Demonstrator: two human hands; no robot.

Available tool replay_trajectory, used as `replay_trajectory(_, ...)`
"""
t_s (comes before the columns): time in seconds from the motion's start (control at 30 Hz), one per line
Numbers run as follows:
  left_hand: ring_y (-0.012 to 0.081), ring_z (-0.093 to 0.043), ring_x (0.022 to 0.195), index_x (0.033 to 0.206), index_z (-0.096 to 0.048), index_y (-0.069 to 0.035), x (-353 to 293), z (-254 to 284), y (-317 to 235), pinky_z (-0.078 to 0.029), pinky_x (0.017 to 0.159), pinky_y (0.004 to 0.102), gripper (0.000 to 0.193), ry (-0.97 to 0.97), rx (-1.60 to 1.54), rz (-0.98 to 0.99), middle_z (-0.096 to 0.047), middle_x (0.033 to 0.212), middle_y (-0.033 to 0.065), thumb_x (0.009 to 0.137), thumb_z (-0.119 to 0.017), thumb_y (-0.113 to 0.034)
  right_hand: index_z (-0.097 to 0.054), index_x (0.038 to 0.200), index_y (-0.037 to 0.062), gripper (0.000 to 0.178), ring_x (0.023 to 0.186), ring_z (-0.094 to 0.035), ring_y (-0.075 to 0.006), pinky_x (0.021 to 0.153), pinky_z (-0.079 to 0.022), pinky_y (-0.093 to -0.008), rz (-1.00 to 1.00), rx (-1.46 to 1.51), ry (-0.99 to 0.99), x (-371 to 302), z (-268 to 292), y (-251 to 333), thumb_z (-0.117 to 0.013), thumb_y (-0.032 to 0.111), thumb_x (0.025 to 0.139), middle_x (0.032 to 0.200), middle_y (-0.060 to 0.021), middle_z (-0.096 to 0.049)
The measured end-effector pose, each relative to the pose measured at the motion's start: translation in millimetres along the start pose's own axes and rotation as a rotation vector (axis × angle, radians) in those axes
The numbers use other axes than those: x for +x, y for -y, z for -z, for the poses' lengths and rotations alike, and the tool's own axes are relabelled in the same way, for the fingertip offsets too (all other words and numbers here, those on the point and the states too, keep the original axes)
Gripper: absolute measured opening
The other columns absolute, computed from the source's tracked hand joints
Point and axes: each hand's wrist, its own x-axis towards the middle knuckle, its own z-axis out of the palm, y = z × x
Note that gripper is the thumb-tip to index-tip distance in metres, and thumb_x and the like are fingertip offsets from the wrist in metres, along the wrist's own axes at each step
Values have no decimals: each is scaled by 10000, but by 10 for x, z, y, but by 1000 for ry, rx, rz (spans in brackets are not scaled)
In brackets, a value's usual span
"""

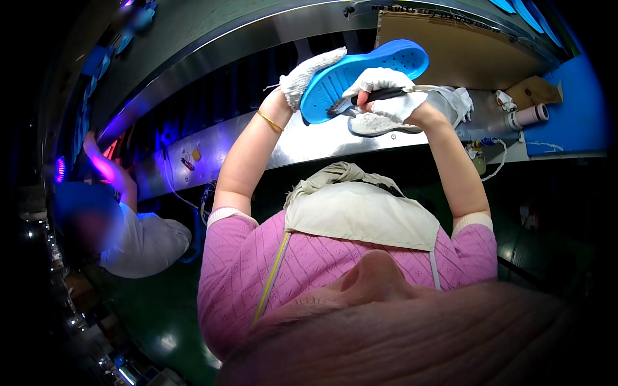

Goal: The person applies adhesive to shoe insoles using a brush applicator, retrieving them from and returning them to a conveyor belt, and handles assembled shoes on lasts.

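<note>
My left hand (311,75), in a white knit glove, grips the near left edge of a bright blue shoe sole (402,56). The sole is tilted, its recessed inner face toward me, with ribs at one end and small holes at the other. My right hand (389,87), gloved in white with some fingertips bare, is closed round the black handle of a brush (385,94). The bristles touch or hover just over the sole's lower inner side. Below that hand, a pale grey shoe-shaped piece (374,125) lies on the metal ledge (302,143), partly hidden.
A cardboard box (450,55) stands behind the sole. To the right are a crumpled white cloth (458,103), a pinkish roll (532,116) and a blue panel (576,109). Beyond the ledge runs a dark roller conveyor (212,96). Another person (141,241) works at the left.
</note>
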Motion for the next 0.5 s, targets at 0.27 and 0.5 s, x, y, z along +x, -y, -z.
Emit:
replay_trajectory(0.27,309,-650,969,1278,-500,18,17,93,157,-557,825,397,629,188,-192,-85,-602,1153,229,933,-469,-507,-638,789,20,87,709,-619,-128,675,-516,-271,-102,116,-122,-267,138,95,-701,8,730,790,-86,-661)
replay_trajectory(0.5,412,-445,1248,1439,-309,-39,109,-43,523,-364,1051,537,892,410,-594,-306,-387,1403,260,857,-352,-713,-669,853,19,123,654,-658,-125,606,-519,-258,158,28,-351,-294,-644,-229,-746,46,761,720,-69,-660)
